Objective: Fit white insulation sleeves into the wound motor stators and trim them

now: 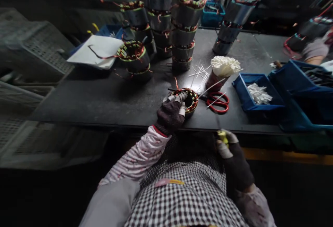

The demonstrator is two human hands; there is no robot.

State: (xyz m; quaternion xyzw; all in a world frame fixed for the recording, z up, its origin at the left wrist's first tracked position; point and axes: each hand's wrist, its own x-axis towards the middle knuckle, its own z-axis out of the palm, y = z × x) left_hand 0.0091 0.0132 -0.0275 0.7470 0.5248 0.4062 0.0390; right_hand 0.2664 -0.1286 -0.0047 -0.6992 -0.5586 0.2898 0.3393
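Looking down through the head camera, I have the dark tabletop across the middle, its near edge by the wearer's checked apron. Toward the back I see tall stacks of wire-wound metal rings; a shorter stack stands to the left near a white sheet. Larger blue bins sit at the right, and above them a co-worker's gloved hand is by another stack. A smaller blue bin holds white pieces.

My wearer's right hand, gloved with wrapped fingertips, is low, just in front of the near edge, fingers clamped on a yellow-handled tool. The left hand, gloved likewise, has its fingers on a single wound ring, clamped at its left side; that ring rests near the tabletop's front edge.

Behind and right of it stands a bundle of white sticks in a dark holder. Red-handled scissors lie just right of the ring. The tool shows a thin dark shaft, blurred. Smallest, loose white sticks lie scattered left of the bundle.
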